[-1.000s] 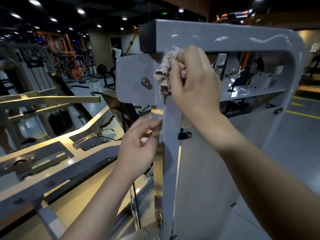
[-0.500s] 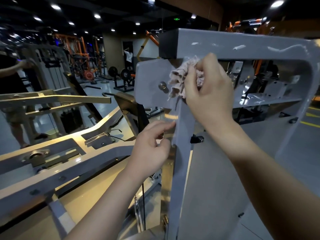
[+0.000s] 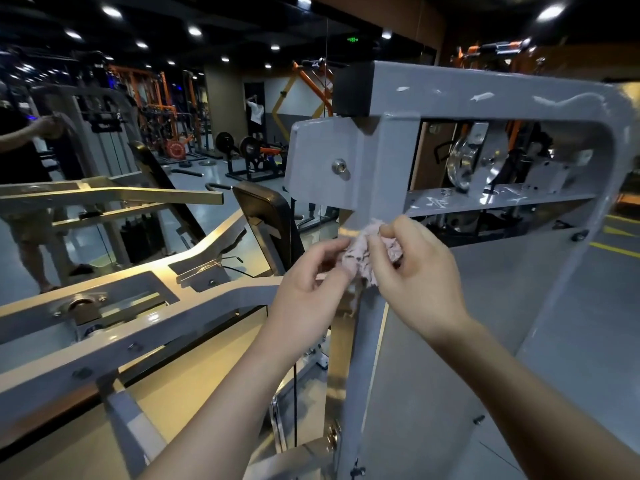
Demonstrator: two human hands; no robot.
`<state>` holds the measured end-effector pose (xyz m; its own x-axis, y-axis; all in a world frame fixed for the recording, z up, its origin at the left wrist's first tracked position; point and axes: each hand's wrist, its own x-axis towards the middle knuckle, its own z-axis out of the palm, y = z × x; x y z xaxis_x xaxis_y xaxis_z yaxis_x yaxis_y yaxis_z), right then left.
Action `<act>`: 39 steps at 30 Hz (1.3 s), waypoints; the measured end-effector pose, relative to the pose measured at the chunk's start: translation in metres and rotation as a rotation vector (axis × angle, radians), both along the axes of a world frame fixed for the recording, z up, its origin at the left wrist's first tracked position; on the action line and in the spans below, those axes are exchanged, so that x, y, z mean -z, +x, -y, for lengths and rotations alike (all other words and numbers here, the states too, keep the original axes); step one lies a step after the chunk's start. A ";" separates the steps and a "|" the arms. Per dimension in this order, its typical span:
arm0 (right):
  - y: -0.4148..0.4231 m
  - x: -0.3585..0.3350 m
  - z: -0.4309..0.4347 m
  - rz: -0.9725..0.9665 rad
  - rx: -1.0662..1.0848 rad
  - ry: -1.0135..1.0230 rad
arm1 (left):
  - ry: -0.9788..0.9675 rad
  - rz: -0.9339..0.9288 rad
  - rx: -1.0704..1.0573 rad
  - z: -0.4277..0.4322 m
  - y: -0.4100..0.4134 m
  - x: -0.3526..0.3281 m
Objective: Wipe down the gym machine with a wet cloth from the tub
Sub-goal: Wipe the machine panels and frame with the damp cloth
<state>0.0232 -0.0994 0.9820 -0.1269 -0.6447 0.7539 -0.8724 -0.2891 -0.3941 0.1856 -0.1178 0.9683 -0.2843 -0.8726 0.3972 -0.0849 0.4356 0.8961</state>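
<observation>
While my right grip pinches the cloth at the machine, my left grip pinches it too. Fingers curled, not spread.

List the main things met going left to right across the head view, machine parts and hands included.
pivot bracket on the lever arm → black pad → left hand → cloth → right hand → pulley wheel → frame's rounded right corner
</observation>
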 end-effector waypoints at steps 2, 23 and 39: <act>0.003 -0.001 -0.008 0.079 -0.136 0.070 | -0.009 -0.039 0.055 -0.006 0.003 -0.001; 0.006 0.011 -0.020 0.432 -0.594 0.481 | 0.292 -0.241 0.129 -0.012 0.023 0.001; -0.001 0.011 -0.020 0.595 -0.371 0.431 | 0.435 -0.186 0.216 -0.008 0.027 0.008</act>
